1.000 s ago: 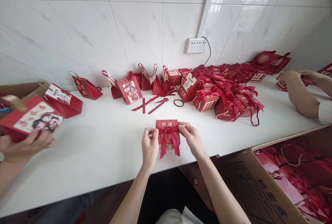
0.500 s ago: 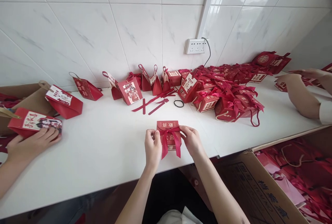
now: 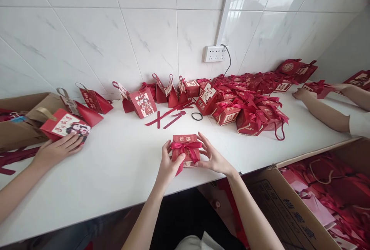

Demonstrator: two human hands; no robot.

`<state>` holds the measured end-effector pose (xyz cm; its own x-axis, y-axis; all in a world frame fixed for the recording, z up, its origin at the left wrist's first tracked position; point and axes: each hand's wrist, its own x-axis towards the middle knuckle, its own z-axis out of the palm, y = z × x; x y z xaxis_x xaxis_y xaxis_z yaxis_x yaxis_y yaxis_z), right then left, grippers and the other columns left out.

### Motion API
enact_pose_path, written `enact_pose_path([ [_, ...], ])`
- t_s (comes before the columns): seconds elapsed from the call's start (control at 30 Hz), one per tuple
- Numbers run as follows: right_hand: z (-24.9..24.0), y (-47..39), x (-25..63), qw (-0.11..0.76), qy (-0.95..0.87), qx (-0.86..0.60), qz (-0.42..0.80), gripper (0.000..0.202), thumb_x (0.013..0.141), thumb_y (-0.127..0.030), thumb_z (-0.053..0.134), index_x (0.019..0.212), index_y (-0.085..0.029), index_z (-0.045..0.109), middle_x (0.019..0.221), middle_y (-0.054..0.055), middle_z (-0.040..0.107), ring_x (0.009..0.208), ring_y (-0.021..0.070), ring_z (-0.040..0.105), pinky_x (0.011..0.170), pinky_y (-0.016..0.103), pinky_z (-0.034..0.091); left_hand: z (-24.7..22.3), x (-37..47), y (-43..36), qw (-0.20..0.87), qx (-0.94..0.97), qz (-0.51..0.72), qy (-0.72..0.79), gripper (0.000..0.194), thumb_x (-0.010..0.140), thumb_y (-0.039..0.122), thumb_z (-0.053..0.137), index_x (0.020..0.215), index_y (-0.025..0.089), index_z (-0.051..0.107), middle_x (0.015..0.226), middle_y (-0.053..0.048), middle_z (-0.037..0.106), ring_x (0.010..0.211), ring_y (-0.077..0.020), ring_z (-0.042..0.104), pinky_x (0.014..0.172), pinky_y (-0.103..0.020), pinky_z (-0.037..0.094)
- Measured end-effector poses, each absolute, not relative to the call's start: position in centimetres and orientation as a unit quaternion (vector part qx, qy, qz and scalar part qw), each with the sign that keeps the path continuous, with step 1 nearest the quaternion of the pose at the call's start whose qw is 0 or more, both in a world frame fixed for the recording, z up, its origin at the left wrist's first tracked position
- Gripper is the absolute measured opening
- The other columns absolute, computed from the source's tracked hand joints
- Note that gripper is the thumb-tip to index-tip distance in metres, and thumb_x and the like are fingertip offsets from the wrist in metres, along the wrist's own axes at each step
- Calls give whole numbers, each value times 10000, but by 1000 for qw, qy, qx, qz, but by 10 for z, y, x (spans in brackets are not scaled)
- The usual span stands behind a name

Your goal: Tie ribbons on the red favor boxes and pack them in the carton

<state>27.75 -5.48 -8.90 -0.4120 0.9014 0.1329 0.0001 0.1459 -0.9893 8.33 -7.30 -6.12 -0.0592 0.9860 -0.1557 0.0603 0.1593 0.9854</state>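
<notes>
A red gift box (image 3: 185, 139) with printed characters sits on the white table in front of me, a dark pink ribbon (image 3: 189, 150) tied in a bow around it. My left hand (image 3: 170, 160) grips the box's left side, its thumb lying over a ribbon tail. Around the right side curls my right hand (image 3: 212, 154), index finger at the far corner and thumb at the near one. Behind the box lie loose ribbon strips (image 3: 175, 119) and a black ring-shaped band (image 3: 197, 116).
Tied red boxes (image 3: 251, 117) are heaped at the right rear; triangular boxes (image 3: 171, 92) stand along the wall. A co-worker's hand (image 3: 60, 147) holds a box at left, and another's hands (image 3: 306, 93) handle one at right. A carton (image 3: 285, 203) of red packaging adjoins the table's front edge.
My hands have moved from the ribbon's ends to the sides of the box. The co-worker at left has slid a box to the right; the one at right now has a box between the hands.
</notes>
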Motion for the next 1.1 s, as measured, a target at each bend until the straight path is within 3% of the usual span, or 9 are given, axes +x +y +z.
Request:
enact_pose_path([
  [0.17,-84,-53,277,393,-664,-388,504,977,676,-252,746,1446,-392,161,1443,90,234,1357,288,293,1001,477,430,-71,76,-77,543,530,446,476,582,794,442,607,1284,240,367,1274,-109,527,1138,-256,554,928,-372,464],
  [0.33,-71,-72,286,408,-686,-439,412,996,631,-188,722,1449,-341,175,1328,100,291,1292,287,363,944,439,495,-84,80,-77,447,647,388,481,534,809,416,589,1271,223,404,1236,-111,558,1145,-270,545,946,-393,445],
  [0.43,-57,-103,307,424,-691,-483,331,979,630,-153,690,1442,-345,179,1347,90,280,1273,272,385,976,433,478,-92,91,-74,356,739,302,487,539,787,408,599,1268,228,437,1208,-119,583,1149,-305,543,954,-452,429],
  [0.53,-37,-149,340,425,-675,-554,239,946,640,-158,678,1432,-346,196,1355,86,293,1263,281,396,991,429,467,-99,114,-74,274,782,249,502,587,783,402,579,1310,211,405,1314,-149,518,1251,-348,456,998,-530,370],
  [0.7,-8,-240,402,399,-622,-670,76,842,640,-202,614,1401,-297,267,1322,111,338,1280,350,342,1040,512,375,-101,184,-86,259,852,261,371,412,907,346,390,1277,169,431,1354,-146,485,1319,-273,390,1052,-482,344],
  [0.8,-2,-284,442,387,-556,-735,20,748,675,-255,585,1371,-281,313,1285,118,362,1238,344,389,1005,514,396,-97,238,-98,257,902,247,244,385,918,311,384,1279,195,452,1395,-117,461,1362,-260,330,1064,-446,341],
  [0.9,-14,-313,492,369,-422,-828,23,661,728,-308,562,1346,-257,334,1248,116,357,1133,284,493,905,432,483,-98,283,-103,227,935,222,157,435,914,287,403,1342,212,417,1469,-106,378,1400,-298,241,1046,-474,350],
  [1.03,-52,-331,569,248,-203,-946,57,658,671,-296,631,1279,-151,427,1111,122,427,1195,290,429,1030,388,369,-118,316,-91,174,954,217,112,430,892,211,431,1322,219,457,1457,-110,400,1386,-332,265,1007,-511,379],
  [1.1,-71,-333,605,239,-152,-957,67,630,651,-253,655,1234,-107,467,1085,140,457,1186,321,438,1010,405,376,-133,323,-83,156,955,235,96,422,877,132,415,1281,227,494,1414,-99,460,1378,-316,293,994,-481,405],
])
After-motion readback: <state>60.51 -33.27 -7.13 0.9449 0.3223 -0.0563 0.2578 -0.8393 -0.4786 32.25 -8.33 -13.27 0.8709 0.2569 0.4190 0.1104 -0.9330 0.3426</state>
